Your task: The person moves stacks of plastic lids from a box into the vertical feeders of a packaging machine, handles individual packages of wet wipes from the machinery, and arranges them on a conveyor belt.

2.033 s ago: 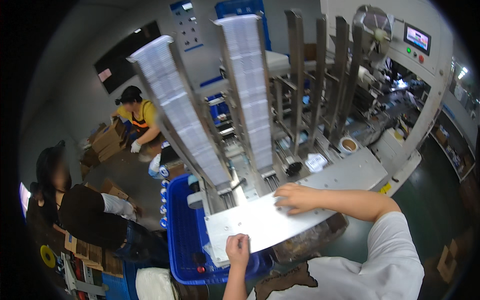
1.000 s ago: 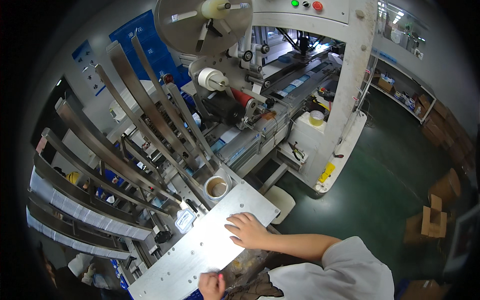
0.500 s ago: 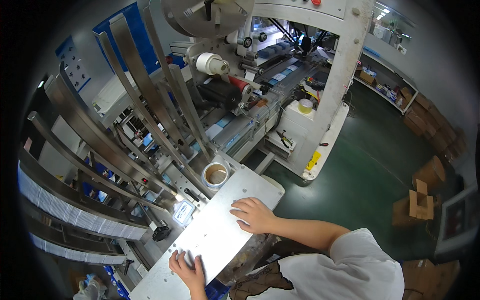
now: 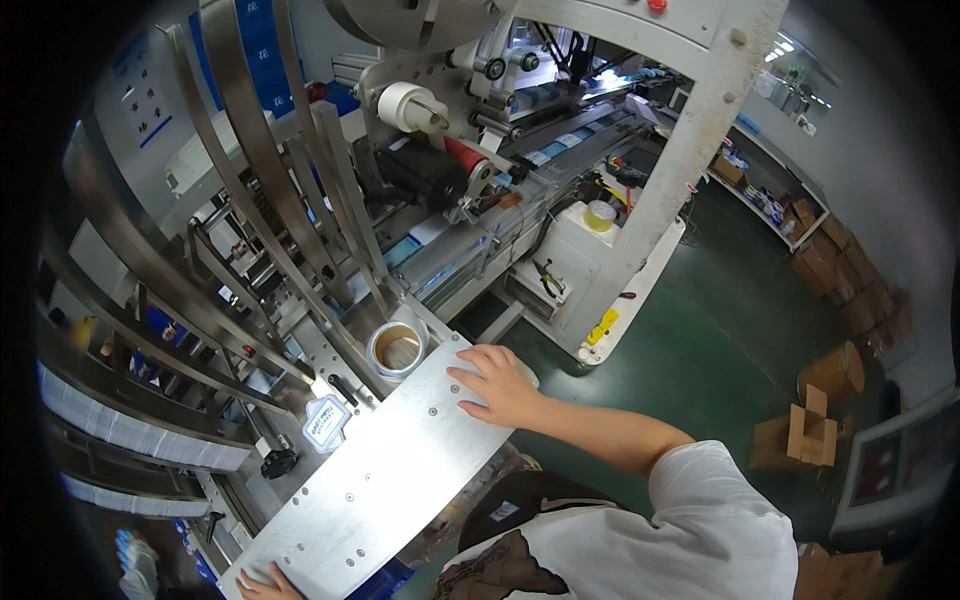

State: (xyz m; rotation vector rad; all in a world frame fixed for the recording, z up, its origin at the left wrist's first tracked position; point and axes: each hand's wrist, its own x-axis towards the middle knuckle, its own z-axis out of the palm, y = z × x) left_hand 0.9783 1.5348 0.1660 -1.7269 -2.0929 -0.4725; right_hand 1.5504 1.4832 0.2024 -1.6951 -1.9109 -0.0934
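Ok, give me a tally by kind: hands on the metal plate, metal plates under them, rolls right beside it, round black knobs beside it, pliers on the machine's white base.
Hands: 2 (left hand, right hand)
Metal plate: 1
Brown-cored roll: 1
Round black knob: 1
Pliers: 1
Total: 6

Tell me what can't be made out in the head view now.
All in the head view:
Left hand: wrist cut off by the lower edge.
Right hand: palm hidden by its own back.
Disk: top cut off by the upper edge.
Blue bin: mostly hidden by the plate and cut off below.
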